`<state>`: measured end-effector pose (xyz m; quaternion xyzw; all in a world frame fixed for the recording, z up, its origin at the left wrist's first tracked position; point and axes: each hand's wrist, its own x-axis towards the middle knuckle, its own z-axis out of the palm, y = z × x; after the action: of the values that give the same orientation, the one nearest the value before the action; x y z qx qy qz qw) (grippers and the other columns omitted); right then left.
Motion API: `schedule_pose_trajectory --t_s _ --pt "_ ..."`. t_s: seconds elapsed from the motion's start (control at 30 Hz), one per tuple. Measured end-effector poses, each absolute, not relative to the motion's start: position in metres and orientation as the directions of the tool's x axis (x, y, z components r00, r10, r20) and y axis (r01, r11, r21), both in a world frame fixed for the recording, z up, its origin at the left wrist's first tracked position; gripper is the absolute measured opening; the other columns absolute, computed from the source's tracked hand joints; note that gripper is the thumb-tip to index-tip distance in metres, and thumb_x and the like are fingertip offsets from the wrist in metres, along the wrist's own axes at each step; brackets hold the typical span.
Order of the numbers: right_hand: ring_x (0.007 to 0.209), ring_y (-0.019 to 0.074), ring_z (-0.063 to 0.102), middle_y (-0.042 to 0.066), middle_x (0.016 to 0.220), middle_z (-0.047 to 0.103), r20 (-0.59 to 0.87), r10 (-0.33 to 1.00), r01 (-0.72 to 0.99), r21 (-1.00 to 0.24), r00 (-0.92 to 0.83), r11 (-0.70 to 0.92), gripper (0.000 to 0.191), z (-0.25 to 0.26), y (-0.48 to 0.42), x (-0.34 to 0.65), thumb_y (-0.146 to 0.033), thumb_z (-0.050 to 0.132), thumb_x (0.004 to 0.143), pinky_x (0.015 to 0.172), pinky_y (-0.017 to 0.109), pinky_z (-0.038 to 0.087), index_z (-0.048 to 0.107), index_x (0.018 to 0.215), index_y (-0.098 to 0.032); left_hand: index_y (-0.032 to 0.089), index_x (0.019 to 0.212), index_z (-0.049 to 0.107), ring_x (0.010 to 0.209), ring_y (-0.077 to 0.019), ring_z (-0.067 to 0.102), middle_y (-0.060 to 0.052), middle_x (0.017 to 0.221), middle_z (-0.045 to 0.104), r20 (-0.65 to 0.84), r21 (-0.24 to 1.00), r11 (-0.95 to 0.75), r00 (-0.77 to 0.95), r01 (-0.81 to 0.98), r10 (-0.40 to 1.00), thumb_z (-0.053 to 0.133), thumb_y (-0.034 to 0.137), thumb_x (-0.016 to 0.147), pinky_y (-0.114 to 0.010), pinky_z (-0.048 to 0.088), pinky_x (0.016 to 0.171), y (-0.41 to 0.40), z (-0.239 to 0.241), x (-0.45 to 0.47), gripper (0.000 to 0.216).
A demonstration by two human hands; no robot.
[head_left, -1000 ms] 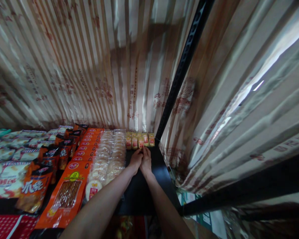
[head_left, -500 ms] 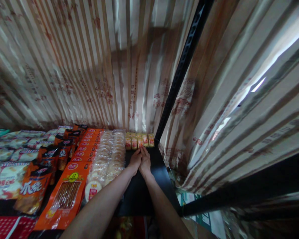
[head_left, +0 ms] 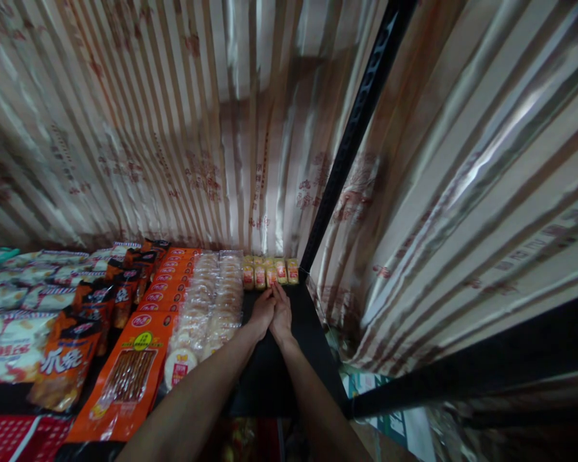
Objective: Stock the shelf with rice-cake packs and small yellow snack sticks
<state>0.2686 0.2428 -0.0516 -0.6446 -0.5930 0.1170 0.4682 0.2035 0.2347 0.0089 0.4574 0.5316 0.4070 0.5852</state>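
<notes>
Small yellow snack packets with red labels stand side by side at the back of the black shelf [head_left: 313, 340]. The middle yellow packet [head_left: 270, 274] sits slightly forward of its neighbours. At its lower front, my left hand [head_left: 262, 313] and my right hand [head_left: 281, 313] meet side by side. Their fingers are drawn together at the packet, and the fingertips are partly hidden by the hands. Left of my hands, clear-wrapped round white crackers [head_left: 207, 308] lie in two rows.
Orange snack-stick bags [head_left: 130, 372] overlap in a row further left, beside dark-orange bags [head_left: 67, 362] and white bags [head_left: 22, 346]. A black metal post [head_left: 349, 147] rises at the shelf's back right corner. Striped, printed sheeting [head_left: 173, 128] hangs behind.
My hands stay at the middle yellow packet with hardly any movement. The bright gap in the sheeting at right has narrowed.
</notes>
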Motion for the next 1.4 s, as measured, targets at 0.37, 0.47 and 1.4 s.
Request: schedule_pose_trajectory --t_s 0.37,0.47,1.4 --pt "0.117 0.0169 0.046 0.009 0.120 0.057 0.367 0.845 0.422 -0.886 0.389 0.190 0.041 -0.045 0.233 0.271 -0.021 0.034 0.081 0.097 0.031 0.038 0.062 0.111 -0.016 0.016 0.104 0.063 0.099 -0.0175 0.061 -0.007 0.107 0.067 -0.221 0.974 0.218 0.049 0.066 0.974 0.044 0.005 0.069 -0.028 0.044 0.089 0.227 0.002 0.211 0.041" --pt "0.113 0.0177 0.050 0.010 0.117 0.058 0.341 0.844 0.410 -0.898 0.414 0.161 0.038 -0.043 0.225 0.271 -0.020 0.036 0.079 0.094 0.030 0.041 0.065 0.104 -0.015 0.018 0.096 0.066 0.092 -0.0173 0.063 -0.005 0.095 0.070 -0.228 0.964 0.220 0.037 0.147 0.973 0.046 0.007 0.071 -0.028 0.044 0.088 0.220 0.001 0.212 0.034" --pt "0.097 0.0177 0.056 0.008 0.102 0.061 0.329 0.924 0.547 -0.819 0.196 0.176 0.037 -0.044 0.067 0.228 -0.018 0.037 0.073 0.090 0.033 0.044 0.061 0.101 -0.017 0.018 0.097 0.062 0.099 -0.0252 0.051 -0.011 0.096 0.061 0.122 0.853 -0.140 0.068 0.503 0.990 0.038 0.014 0.079 -0.038 0.036 0.094 0.058 -0.012 0.151 0.030"
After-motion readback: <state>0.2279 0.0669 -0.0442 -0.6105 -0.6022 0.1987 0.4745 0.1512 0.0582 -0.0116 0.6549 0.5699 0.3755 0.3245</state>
